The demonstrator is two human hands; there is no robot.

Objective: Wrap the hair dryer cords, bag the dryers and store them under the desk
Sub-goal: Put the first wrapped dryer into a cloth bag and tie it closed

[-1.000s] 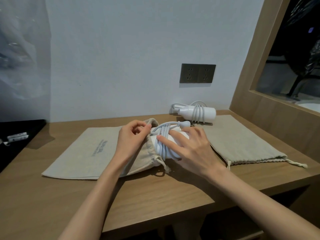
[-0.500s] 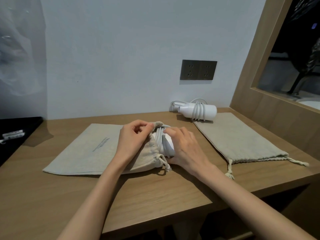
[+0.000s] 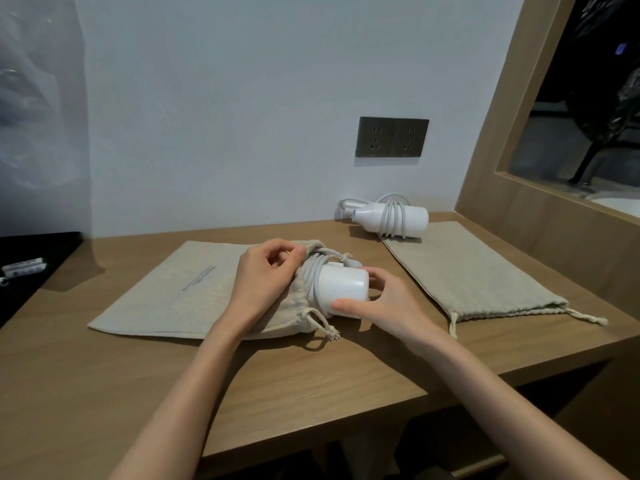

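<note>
In the head view, my left hand [image 3: 266,275] pinches the upper edge of the mouth of the beige drawstring bag [image 3: 180,292]. The bag lies flat on the wooden desk [image 3: 104,393] and has small printed text on it. My right hand [image 3: 384,306] holds the round rear end of the white hair dryer [image 3: 343,287], with the thumb on the near side and the fingers curled over the far side.

This dryer lies on its side, its front part inside the bag mouth and its rear end outside. Its cord [image 3: 313,275] is wound around the body, right at the edge of the bag.

The second hair dryer [image 3: 405,220], also with its cord wound on, lies at the back of the desk under the wall socket [image 3: 392,136]. It is just at the far end of the second bag [image 3: 467,275], which lies flat to my right.
</note>
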